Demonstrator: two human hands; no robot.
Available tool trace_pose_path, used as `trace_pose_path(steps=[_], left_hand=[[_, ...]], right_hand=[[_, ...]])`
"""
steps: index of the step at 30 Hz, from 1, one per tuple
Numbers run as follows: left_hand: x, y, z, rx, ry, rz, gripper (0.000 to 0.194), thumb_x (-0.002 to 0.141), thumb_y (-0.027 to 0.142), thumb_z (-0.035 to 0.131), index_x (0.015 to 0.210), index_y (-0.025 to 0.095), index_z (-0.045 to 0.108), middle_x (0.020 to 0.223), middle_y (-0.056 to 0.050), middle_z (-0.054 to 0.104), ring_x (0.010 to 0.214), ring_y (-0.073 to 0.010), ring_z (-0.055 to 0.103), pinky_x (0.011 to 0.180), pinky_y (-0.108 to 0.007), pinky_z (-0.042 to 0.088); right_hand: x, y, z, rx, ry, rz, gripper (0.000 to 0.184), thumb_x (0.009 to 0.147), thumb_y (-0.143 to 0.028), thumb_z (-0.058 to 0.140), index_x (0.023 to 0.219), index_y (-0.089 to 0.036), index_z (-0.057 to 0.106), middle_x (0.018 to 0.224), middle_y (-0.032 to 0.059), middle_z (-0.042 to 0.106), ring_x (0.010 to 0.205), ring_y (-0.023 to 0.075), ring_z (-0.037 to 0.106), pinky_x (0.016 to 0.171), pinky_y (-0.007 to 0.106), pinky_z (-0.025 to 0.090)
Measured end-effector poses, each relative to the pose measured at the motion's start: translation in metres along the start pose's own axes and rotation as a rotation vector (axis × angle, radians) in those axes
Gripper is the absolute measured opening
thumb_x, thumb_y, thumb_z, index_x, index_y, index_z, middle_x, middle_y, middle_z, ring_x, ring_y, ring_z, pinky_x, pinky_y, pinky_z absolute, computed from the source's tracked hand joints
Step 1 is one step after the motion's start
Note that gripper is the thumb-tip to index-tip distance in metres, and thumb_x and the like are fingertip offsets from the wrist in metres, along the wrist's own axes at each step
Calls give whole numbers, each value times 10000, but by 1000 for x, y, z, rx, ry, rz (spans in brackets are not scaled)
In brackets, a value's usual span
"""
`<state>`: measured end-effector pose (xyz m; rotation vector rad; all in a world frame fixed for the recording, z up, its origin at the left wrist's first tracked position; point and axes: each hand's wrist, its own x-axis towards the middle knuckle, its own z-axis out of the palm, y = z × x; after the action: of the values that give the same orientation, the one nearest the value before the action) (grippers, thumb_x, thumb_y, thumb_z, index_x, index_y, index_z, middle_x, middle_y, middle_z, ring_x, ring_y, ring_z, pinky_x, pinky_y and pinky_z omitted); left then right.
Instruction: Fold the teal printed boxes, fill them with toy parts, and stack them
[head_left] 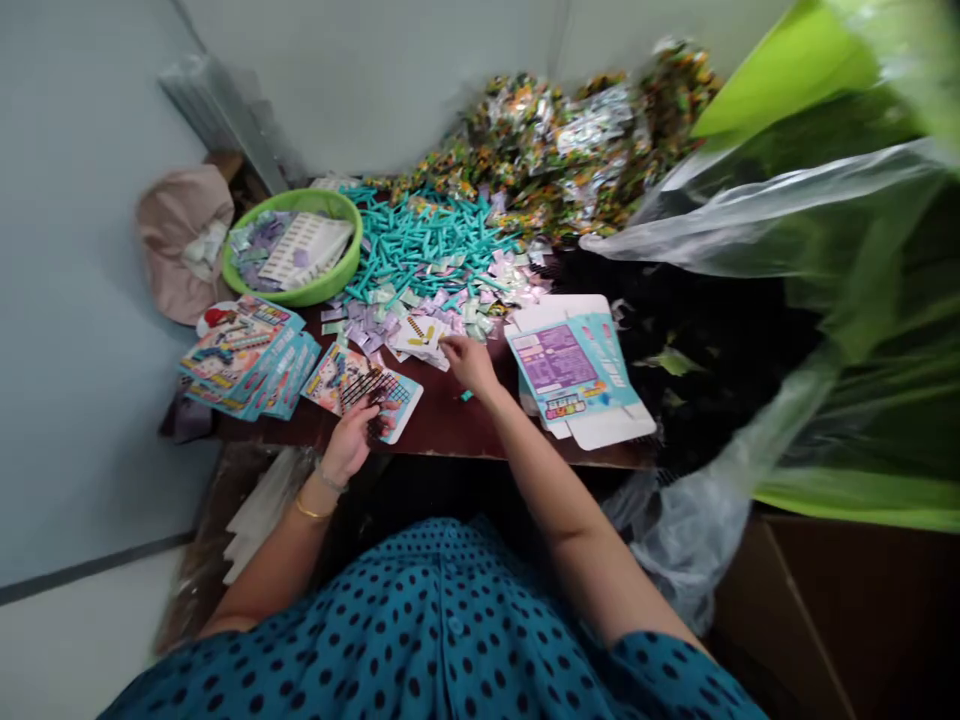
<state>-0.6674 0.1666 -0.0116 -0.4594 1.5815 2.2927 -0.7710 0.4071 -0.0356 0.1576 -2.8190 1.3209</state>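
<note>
My left hand (358, 432) is closed on a black plastic grid piece (369, 390). The grid lies over a flat, colourfully printed box (330, 375) at the table's front edge, and I cannot tell whether the fingers grip the box too. My right hand (469, 362) pinches at the right edge of a small pile of white printed cards (421, 338) with yellow-green figures. How many cards the fingertips hold is not clear. Just behind the cards lie many small purple and pale green packets (367, 322). A heap of teal plastic sticks (427, 240) spreads farther back.
Printed flat boxes (247, 350) are stacked at the left, and more unfolded boxes (574, 375) lie right. A green basket (352, 265) holds packets and white sheets. Shiny patterned packets (555, 150) pile up at the back. A large clear bag (750, 220) borders black pieces (705, 310) at right.
</note>
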Motion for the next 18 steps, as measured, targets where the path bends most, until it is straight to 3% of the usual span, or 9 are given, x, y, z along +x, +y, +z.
trace_pose_path(steps=[2, 4, 6, 8, 13, 18], left_hand=[[0, -3, -7, -36, -18, -42, 304, 788, 240, 741, 1061, 135, 657, 1057, -102, 755, 727, -158, 685, 602, -253, 519], [0, -7, -13, -75, -28, -64, 284, 809, 220, 717, 1070, 135, 648, 1095, -113, 749, 757, -170, 699, 631, -265, 536], [0, -11, -17, -112, -19, -80, 271, 820, 204, 702, 1074, 138, 636, 1103, -117, 747, 775, -180, 705, 651, -278, 544], [-1, -15, -22, -144, -8, -96, 273, 815, 185, 702, 1074, 147, 623, 1101, -116, 749, 797, -190, 708, 673, -291, 550], [-7, -16, -28, -159, -15, -109, 313, 806, 178, 718, 1101, 134, 622, 1091, -127, 746, 806, -195, 708, 687, -299, 546], [-10, -16, -25, -133, 7, -80, 280, 824, 300, 761, 1020, 141, 640, 906, -68, 740, 676, -149, 672, 559, -231, 486]], right_hand=[[29, -4, 13, -176, -30, -57, 396, 998, -318, 509, 1302, -122, 671, 1282, 177, 697, 1164, 281, 645, 1026, 412, 477], [46, -5, 29, -336, -84, -137, 536, 958, -335, 592, 1434, -91, 563, 1469, 223, 562, 1364, 350, 500, 1121, 504, 388], [52, -2, 44, -437, -148, -186, 644, 940, -335, 618, 1508, -72, 468, 1575, 244, 437, 1471, 391, 356, 1160, 574, 311], [52, 1, 52, -476, -174, -190, 634, 963, -327, 574, 1526, -68, 437, 1605, 247, 391, 1498, 395, 307, 1168, 595, 278], [30, -6, 51, -471, -120, -157, 614, 974, -338, 555, 1531, -106, 444, 1615, 230, 375, 1503, 393, 293, 1194, 614, 210], [-3, -40, 51, -290, -95, -277, 450, 1014, -383, 515, 1399, -169, 609, 1513, 181, 505, 1398, 313, 431, 1133, 477, 364]])
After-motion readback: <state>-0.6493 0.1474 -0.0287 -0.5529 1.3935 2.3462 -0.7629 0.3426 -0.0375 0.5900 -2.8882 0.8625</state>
